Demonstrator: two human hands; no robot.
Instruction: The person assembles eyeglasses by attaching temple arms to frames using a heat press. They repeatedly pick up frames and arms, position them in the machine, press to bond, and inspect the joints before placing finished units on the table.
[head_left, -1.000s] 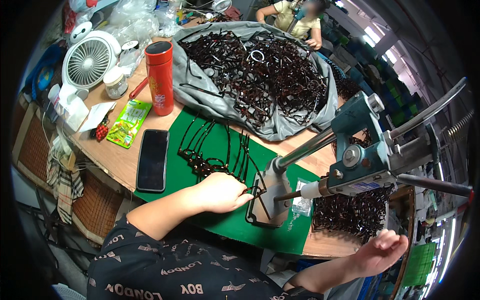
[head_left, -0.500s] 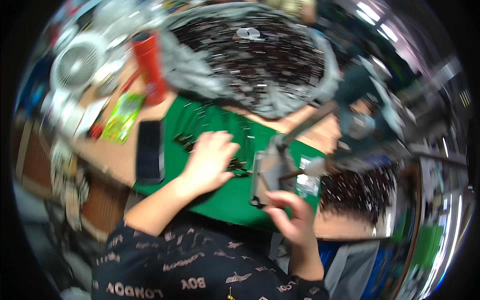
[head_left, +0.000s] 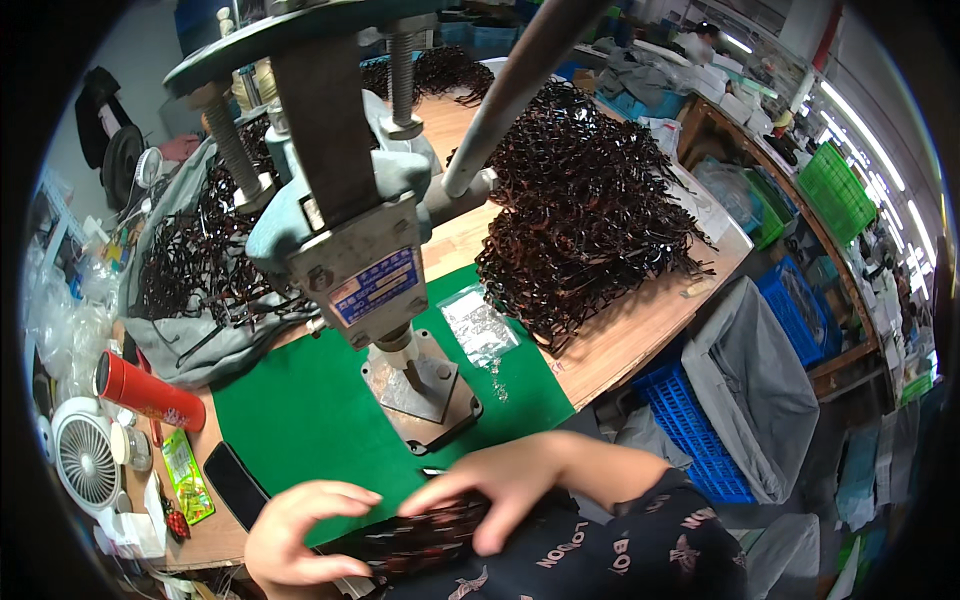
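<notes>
At the lower edge my left hand (head_left: 305,540) is curved with fingers and thumb apart, beside one end of a bundle of slim, glossy dark-brown strips (head_left: 425,535), perhaps eyeglass arms. My right hand (head_left: 510,485) reaches over the bundle from the right, thumb and fingers around it. Motion blurs the strips, so single pieces cannot be made out. Just beyond the hands stands a hand-lever press (head_left: 365,250) with its square metal base (head_left: 455,430) on a green mat (head_left: 300,400). A thin pointed punch comes down over the base.
The lever (head_left: 525,95) slants up right. A large pile of dark strips (head_left: 590,220) lies right; more fill a grey cloth-lined holder (head_left: 180,355) at left. A clear bag (head_left: 478,325) is beside the base. Left are a phone (head_left: 236,485), red flask (head_left: 150,392) and white fan (head_left: 90,455).
The view has swung, bringing the press to the middle. My left hand has left the pieces on the mat and my right hand the press base; both are now at a bundle near my body.
</notes>
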